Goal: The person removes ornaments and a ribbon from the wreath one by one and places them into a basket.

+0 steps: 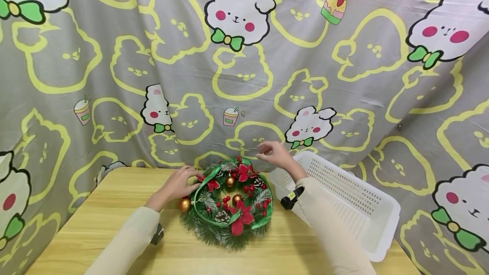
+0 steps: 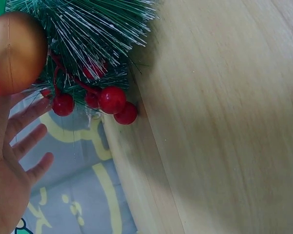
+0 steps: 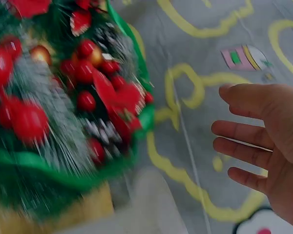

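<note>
Cartoon-print curtain behind a wooden table, round wreath on top.
The wreath lies just right of the nearer left grip, its fingers spread; whether its thumb touches anything is hard to tell. Right grip, relaxed and empty, hangs apart, wreath to its lower left.

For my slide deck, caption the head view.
Left hand at a ribboned wreath, empty right hand near a white basket.

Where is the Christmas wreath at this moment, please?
In the head view, the wreath lies on the wooden table, between the left hand and the white basket.
</note>
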`<state>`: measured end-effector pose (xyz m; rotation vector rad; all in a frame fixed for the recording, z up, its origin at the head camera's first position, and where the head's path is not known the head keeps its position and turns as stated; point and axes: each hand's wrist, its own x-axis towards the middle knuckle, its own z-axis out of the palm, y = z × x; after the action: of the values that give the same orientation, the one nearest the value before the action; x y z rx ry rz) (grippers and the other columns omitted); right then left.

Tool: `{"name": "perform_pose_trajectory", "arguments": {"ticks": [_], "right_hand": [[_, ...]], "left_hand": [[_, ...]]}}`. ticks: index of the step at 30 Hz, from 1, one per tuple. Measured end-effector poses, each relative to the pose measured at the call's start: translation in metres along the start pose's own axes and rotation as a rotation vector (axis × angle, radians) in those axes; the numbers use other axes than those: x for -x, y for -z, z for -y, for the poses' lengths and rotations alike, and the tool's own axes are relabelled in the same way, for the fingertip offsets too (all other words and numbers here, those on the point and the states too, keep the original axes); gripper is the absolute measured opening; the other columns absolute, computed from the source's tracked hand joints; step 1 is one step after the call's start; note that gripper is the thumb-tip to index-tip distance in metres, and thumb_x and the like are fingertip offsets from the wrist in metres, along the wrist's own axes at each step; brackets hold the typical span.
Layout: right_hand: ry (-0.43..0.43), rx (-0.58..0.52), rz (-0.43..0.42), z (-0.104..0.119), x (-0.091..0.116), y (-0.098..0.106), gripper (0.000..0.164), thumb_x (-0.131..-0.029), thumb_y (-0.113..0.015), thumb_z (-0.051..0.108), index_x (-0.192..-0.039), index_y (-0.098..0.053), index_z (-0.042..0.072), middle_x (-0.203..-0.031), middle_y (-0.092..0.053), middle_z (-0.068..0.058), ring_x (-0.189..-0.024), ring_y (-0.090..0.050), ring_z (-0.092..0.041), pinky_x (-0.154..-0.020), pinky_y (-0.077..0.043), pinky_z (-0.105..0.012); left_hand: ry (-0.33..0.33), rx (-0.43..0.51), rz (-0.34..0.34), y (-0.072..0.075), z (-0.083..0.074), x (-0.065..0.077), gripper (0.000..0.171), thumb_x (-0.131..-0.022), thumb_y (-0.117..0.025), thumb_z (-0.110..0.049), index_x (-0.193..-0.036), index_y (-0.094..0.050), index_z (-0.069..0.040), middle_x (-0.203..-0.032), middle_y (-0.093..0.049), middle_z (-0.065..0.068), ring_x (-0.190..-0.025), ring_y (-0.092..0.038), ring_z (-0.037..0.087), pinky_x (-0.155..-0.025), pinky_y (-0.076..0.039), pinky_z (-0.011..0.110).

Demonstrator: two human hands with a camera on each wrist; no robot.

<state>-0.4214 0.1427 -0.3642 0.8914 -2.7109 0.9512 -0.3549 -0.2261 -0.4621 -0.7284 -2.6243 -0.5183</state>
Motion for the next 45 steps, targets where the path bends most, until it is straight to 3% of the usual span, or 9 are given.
{"name": "perform_pose_trajectory", "arguments": {"ticks": [7,10,14,23,31,39,45], "right_hand": [[0.018,-0.029,0.093,0.024,-0.010,-0.034,0.032,-0.093,-0.076,0.021,-0.122,-0.072,0.009,-0.117,-0.073,-0.018,-0.105,-0.070,-0.028,-0.093,-0.058,-0.046],[0.011,-0.021,0.134,0.032,-0.012,-0.045,0.034,-0.092,-0.077,0.023,-0.122,-0.072,0.008,-0.117,-0.073,-0.017,-0.105,-0.070,-0.027,-0.092,-0.058,-0.047],[0.017,0.032,0.183,0.036,-0.014,-0.058,0.037,-0.092,-0.078,0.023,-0.124,-0.071,0.005,-0.113,-0.075,-0.014,-0.101,-0.070,-0.024,-0.089,-0.059,-0.044],[0.052,0.176,0.250,0.038,-0.015,-0.078,0.030,-0.089,-0.081,0.024,-0.115,-0.075,0.011,-0.102,-0.075,-0.005,-0.090,-0.069,-0.017,-0.079,-0.059,-0.035],[0.109,0.287,0.284,0.037,-0.018,-0.092,0.036,-0.083,-0.086,0.022,-0.117,-0.076,0.012,-0.093,-0.071,-0.006,-0.073,-0.053,-0.013,-0.068,-0.048,-0.030],[0.177,0.417,0.315,0.038,-0.021,-0.101,0.036,-0.082,-0.088,0.024,-0.115,-0.077,0.018,-0.107,-0.070,-0.002,-0.091,-0.062,-0.016,-0.080,-0.057,-0.034],[0.183,0.502,0.326,0.039,-0.023,-0.107,0.040,-0.081,-0.088,0.022,-0.119,-0.076,0.019,-0.115,-0.066,-0.003,-0.107,-0.061,-0.022,-0.093,-0.056,-0.038]], "left_hand": [[-0.006,0.020,-0.011,-0.001,0.000,0.001,0.018,-0.089,-0.079,-0.018,-0.106,-0.078,-0.014,-0.116,-0.076,0.007,-0.123,-0.060,0.043,-0.103,-0.049,0.063],[-0.008,0.023,-0.011,-0.002,0.000,0.001,0.018,-0.089,-0.079,-0.018,-0.107,-0.077,-0.014,-0.116,-0.075,0.008,-0.123,-0.060,0.043,-0.103,-0.049,0.063],[-0.004,0.022,-0.013,-0.002,0.000,0.001,0.019,-0.089,-0.079,-0.018,-0.107,-0.077,-0.014,-0.116,-0.075,0.008,-0.123,-0.060,0.043,-0.103,-0.049,0.063],[0.001,0.024,-0.006,-0.003,0.002,0.001,0.018,-0.090,-0.079,-0.019,-0.107,-0.078,-0.015,-0.117,-0.075,0.007,-0.123,-0.060,0.042,-0.103,-0.049,0.063],[-0.005,0.034,-0.015,-0.006,0.003,0.002,0.017,-0.089,-0.079,-0.018,-0.105,-0.078,-0.015,-0.117,-0.075,0.008,-0.122,-0.061,0.042,-0.103,-0.049,0.063],[-0.001,0.039,-0.010,-0.006,0.002,0.002,0.012,-0.090,-0.079,-0.019,-0.102,-0.078,-0.019,-0.115,-0.075,0.003,-0.117,-0.062,0.035,-0.102,-0.050,0.059],[0.000,0.030,0.000,-0.005,0.001,0.000,0.013,-0.090,-0.078,-0.020,-0.103,-0.078,-0.018,-0.116,-0.075,0.003,-0.120,-0.061,0.035,-0.103,-0.050,0.059]]}}
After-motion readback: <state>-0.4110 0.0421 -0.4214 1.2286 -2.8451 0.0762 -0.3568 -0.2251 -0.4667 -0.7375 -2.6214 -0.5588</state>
